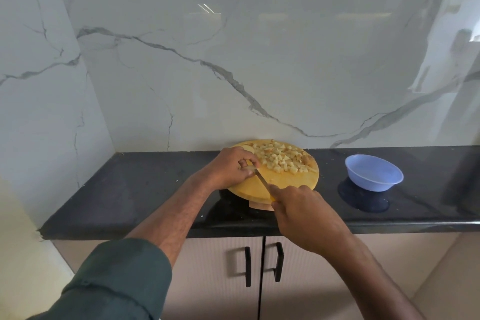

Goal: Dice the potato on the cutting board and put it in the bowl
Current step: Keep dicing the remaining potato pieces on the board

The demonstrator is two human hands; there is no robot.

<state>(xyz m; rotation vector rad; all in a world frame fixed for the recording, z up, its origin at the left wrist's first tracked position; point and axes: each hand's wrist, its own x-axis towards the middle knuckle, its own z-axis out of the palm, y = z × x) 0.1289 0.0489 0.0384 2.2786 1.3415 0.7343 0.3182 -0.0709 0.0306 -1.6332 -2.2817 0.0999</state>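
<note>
Pinching potato piece point(250, 169); knife point(262, 180) gripped

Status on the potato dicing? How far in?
Mostly diced: a pile of cubes sits on the cutting board. In hand: left hand holds a last potato piece, right hand works the knife. Left: the blue bowl holds no potato.

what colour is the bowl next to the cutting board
The bowl is light blue, almost lavender; the head view shows it clearly on the black counter.
</note>
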